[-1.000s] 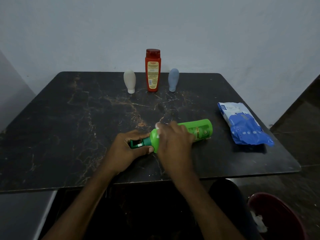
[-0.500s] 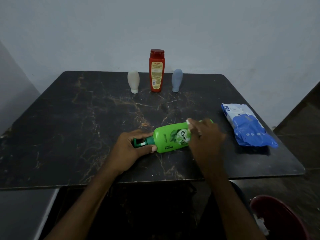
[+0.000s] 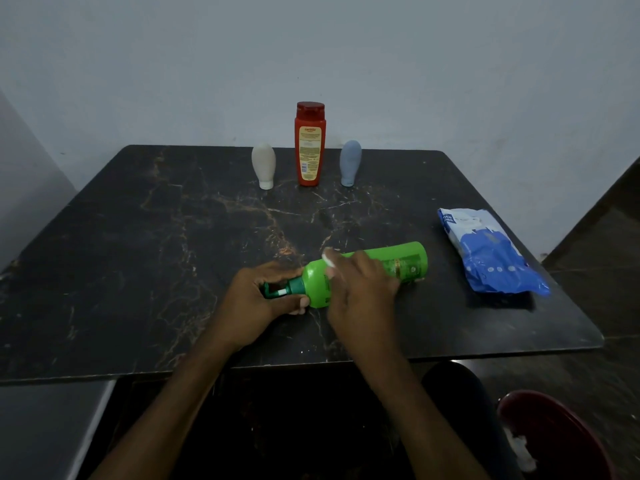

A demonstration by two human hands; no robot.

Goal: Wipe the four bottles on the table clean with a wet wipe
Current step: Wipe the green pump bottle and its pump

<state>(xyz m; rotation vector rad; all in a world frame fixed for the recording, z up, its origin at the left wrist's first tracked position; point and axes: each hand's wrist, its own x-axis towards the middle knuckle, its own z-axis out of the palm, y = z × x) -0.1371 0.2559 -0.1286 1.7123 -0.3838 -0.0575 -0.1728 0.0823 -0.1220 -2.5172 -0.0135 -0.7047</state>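
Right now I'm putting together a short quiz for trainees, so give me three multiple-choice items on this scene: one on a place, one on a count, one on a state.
1. Where does the wipes pack lie on the table?
A. Near its right edge. B. Near its left edge. C. In its middle.

2. How many bottles stand upright at the far edge?
A. Two. B. Three. C. Four.

3. How is the green bottle?
A. Upright and untouched. B. On its side, handled by both hands. C. Lifted high above the table.

Answers:
1 A: the pack lies at the right, apart from every bottle.
2 B: the white bottle, red bottle and blue-grey bottle stand in a row.
3 B: the left hand grips its pump end, and the right hand holds the wet wipe on its body.
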